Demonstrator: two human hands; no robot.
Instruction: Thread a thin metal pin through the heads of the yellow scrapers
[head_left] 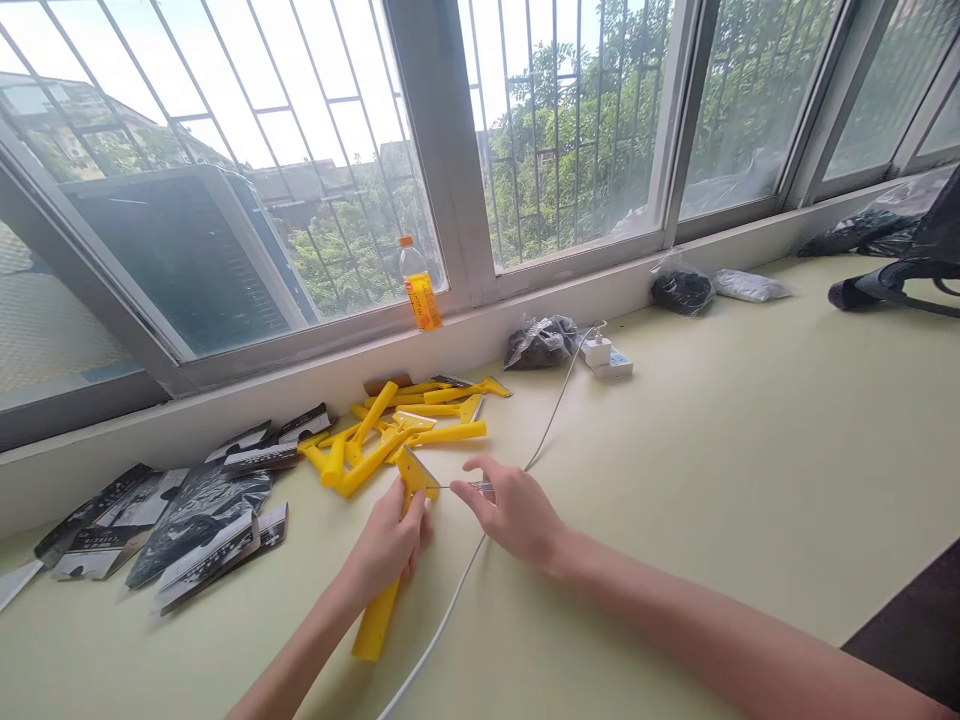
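Observation:
My left hand (394, 530) is wrapped round a yellow scraper (377, 625), whose wide head points up and whose handle slants down toward me. In my right hand (517, 508) is a screwdriver (484, 487) with a clear handle, held between thumb and fingers. Its thin shaft reaches left to the scraper's head, at the edge near the blade. Whether the tip sits in a screw is too small to tell. Just behind my hands lies a pile of yellow scrapers (367, 465).
Black-and-white packaging (210, 560) lies at the left. A white cable (450, 610) crosses the table (675, 450) beneath my right hand, running to a white adapter (597, 350). Bagged black items (541, 343) and an orange-labelled bottle (420, 290) stand by the window.

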